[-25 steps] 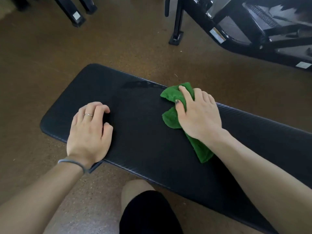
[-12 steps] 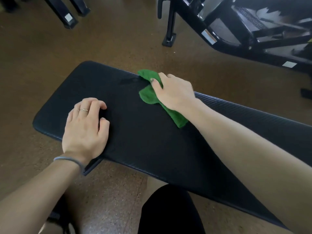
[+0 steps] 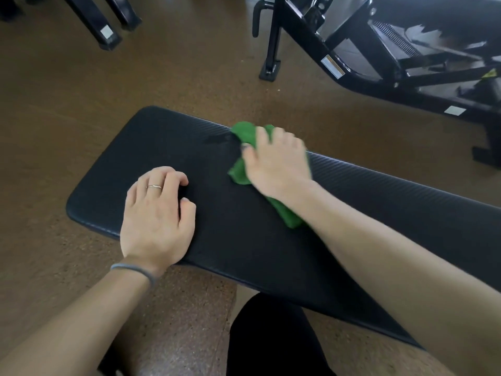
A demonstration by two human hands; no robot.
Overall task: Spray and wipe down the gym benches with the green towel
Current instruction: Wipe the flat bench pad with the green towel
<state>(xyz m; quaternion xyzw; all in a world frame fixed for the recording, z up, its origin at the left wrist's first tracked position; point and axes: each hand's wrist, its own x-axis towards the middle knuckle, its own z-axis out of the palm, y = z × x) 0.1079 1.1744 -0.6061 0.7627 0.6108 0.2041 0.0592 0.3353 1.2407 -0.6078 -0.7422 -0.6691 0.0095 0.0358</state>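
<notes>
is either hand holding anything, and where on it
The right hand presses the crumpled green towel around its middle; whether the fingers grip cannot be told. The left hand holds nothing.
</notes>
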